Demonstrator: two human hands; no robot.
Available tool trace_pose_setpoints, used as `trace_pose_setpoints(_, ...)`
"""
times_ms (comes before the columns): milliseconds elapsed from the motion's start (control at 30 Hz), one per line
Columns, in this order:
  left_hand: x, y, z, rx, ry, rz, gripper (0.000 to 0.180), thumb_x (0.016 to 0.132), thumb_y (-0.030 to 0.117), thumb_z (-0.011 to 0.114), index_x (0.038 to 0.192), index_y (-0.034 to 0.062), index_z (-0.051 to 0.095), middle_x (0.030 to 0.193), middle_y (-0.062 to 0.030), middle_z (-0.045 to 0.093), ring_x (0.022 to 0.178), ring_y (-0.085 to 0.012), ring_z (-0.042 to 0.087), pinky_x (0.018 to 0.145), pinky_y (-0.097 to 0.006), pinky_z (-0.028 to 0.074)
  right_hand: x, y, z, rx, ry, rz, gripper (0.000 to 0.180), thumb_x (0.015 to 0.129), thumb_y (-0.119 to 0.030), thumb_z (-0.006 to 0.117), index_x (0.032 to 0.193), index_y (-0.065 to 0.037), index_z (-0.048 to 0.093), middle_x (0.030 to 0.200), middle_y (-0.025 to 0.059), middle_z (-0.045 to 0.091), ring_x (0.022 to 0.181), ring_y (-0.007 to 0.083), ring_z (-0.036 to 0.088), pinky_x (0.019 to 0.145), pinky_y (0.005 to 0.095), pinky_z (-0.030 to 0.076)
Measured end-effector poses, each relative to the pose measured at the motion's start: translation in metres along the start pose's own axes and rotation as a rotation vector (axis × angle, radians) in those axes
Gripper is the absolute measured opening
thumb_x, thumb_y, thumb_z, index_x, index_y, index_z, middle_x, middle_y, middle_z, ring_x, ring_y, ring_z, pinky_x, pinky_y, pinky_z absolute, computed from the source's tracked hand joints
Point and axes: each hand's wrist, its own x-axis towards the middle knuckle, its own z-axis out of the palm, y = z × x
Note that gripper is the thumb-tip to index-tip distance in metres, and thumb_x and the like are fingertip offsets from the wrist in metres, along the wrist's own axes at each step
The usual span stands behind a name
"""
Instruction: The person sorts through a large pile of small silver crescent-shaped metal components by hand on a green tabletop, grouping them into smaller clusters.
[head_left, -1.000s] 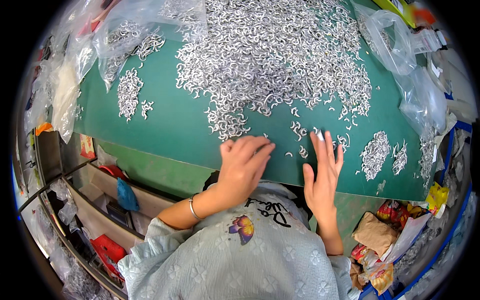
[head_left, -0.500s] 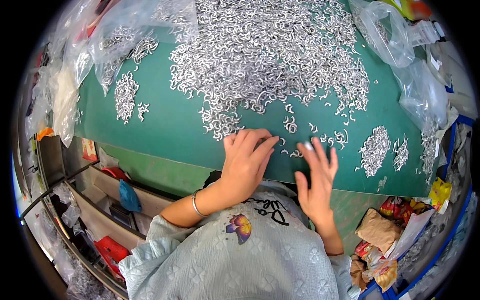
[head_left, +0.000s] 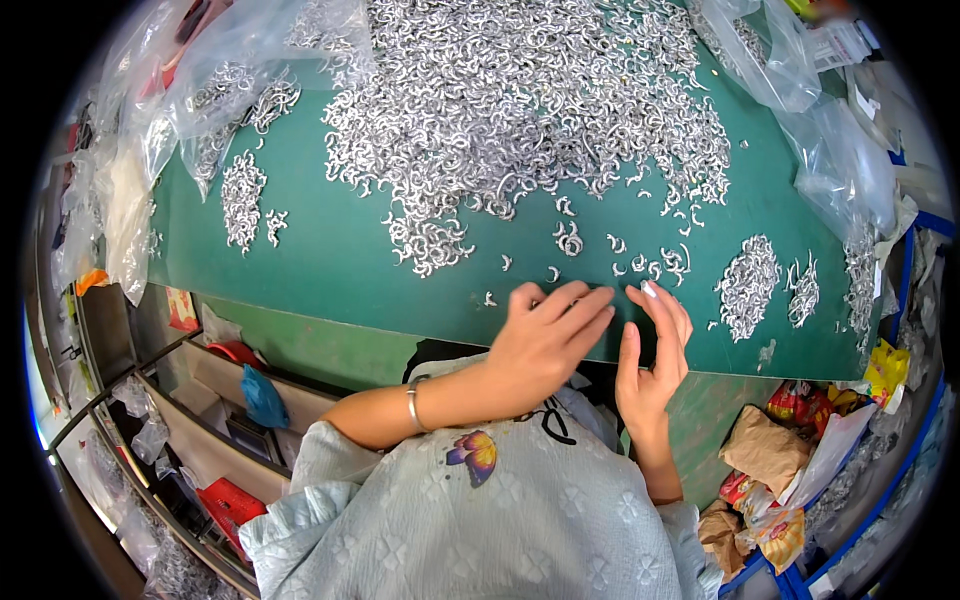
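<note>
My left hand (head_left: pixel 555 337) is palm down over the near edge of the green tabletop. Its fingers are bent and somewhat apart, with no piece visible between them; the underside is hidden. Just right of it, my right hand (head_left: pixel 655 355) has thumb and fingers spread, its fingertips close to a few small silver curved pieces (head_left: pixel 638 263). A single curved piece (head_left: pixel 553 273) lies beyond my left fingers, another (head_left: pixel 490 299) to their left. Farther off spreads a large heap of the same silver pieces (head_left: pixel 520 100).
Smaller piles sit left (head_left: pixel 242 200) and right (head_left: pixel 748 290) on the green table (head_left: pixel 290 270). Clear plastic bags (head_left: pixel 840 160) hang over both sides. An open drawer (head_left: pixel 300 400) is at lower left; a brown paper bag (head_left: pixel 765 445) and wrappers fill the lower right.
My left hand has moved right and nearer to me, leaving a few pieces uncovered. My right hand has shifted slightly right and nearer. The whole view has shifted a little.
</note>
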Motion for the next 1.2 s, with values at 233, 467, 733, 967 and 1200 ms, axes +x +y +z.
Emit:
trace_pose_setpoints(233,-0.034,-0.024,-0.015,-0.009,0.031,-0.001,0.037,0.072,0.001,0.061,0.108,-0.0044,0.065,0.121,-0.0117,0.062,0.109,-0.0246,0.058,0.083,-0.040,0.035,-0.004,0.009,-0.005,0.014,0.055,0.029,0.032,0.088,0.004,0.057,0.119,0.006,0.057,0.104,0.0167,0.070,0.107,0.0333,0.060,0.099,0.0441,0.039)
trace_pose_setpoints(467,-0.054,-0.020,-0.020,0.000,0.208,-0.240,0.036,0.074,0.004,0.075,0.109,0.0082,0.068,0.111,-0.0056,0.061,0.098,-0.0265,0.055,0.083,-0.039,0.034,-0.001,0.009,0.002,0.063,0.070,0.001,0.032,0.088,0.005,0.057,0.120,0.005,0.058,0.101,0.0159,0.070,0.103,0.0314,0.059,0.096,0.0419,0.041)
trace_pose_setpoints(733,-0.053,-0.018,-0.016,0.043,0.077,-0.175,0.038,0.075,0.003,0.073,0.112,0.0046,0.067,0.111,-0.0054,0.061,0.096,-0.0239,0.056,0.081,-0.039,0.031,-0.001,0.013,0.007,0.106,0.065,0.019,0.030,0.088,0.005,0.057,0.118,0.004,0.060,0.100,0.0146,0.071,0.103,0.0304,0.059,0.095,0.0405,0.042)
trace_pose_setpoints(967,-0.049,-0.021,-0.030,0.054,0.223,-0.343,0.036,0.072,-0.001,0.074,0.107,0.0070,0.068,0.100,-0.0047,0.059,0.093,-0.0226,0.055,0.083,-0.038,0.031,0.003,0.008,0.009,0.071,0.052,-0.021,0.026,0.088,0.006,0.057,0.114,0.003,0.062,0.098,0.0141,0.071,0.101,0.0307,0.061,0.092,0.0402,0.043)
trace_pose_setpoints(1200,-0.056,-0.039,-0.032,0.054,0.246,-0.307,0.024,0.075,-0.001,0.073,0.097,0.0052,0.067,0.096,-0.0049,0.060,0.086,-0.0224,0.056,0.078,-0.037,0.035,0.000,0.011,0.005,0.136,0.096,0.002,0.024,0.088,0.007,0.057,0.111,0.004,0.063,0.096,0.0147,0.071,0.099,0.0307,0.062,0.091,0.0402,0.044)
